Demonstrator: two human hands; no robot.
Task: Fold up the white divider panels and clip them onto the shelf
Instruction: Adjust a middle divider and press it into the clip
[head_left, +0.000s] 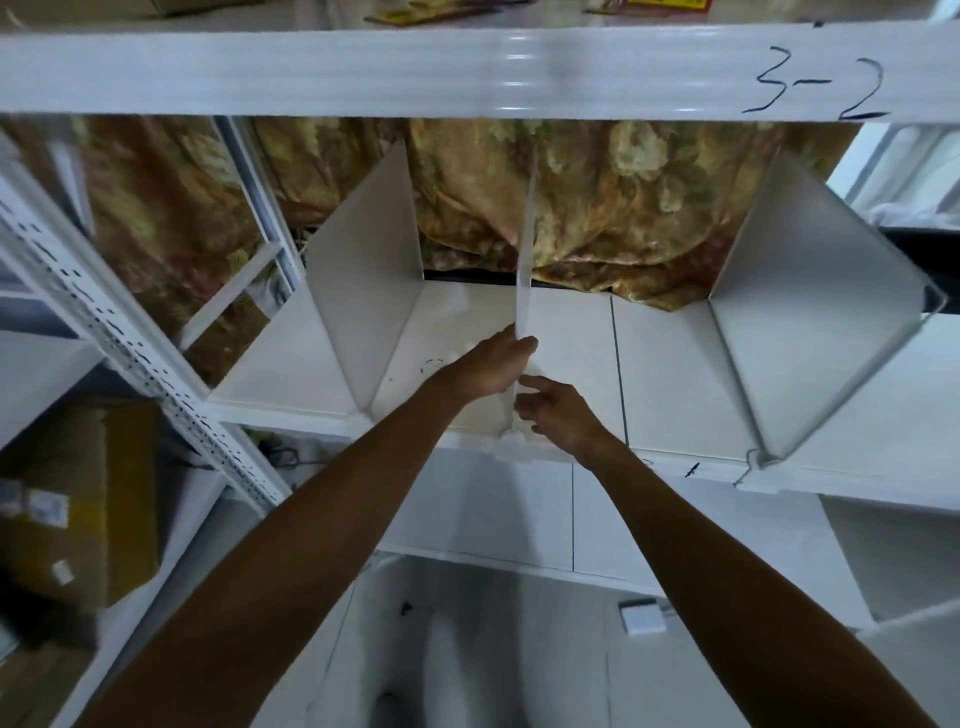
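My left hand (493, 364) grips the near edge of the middle panel (525, 249), fingers curled round the thin, smooth white sheet. It stands upright and edge-on to me on the shelf (670, 374). My right hand (558, 415) is just below, at the panel's lower near corner by the shelf lip. Its fingers bend toward the sheet, but I cannot tell whether they pinch it or only touch it.

The shelf is flat matte white board with a dark seam right of my hands. The left panel (363, 291) and right panel (800, 312) stand on it well apart, each a stiff white rectangle. Behind hangs a crumpled floral cloth (597, 208) in brown and gold. Above runs a glossy white beam (311, 73) marked "3-2". A perforated metal upright (130, 338) slants at left, with a cardboard box (78, 493) below it.
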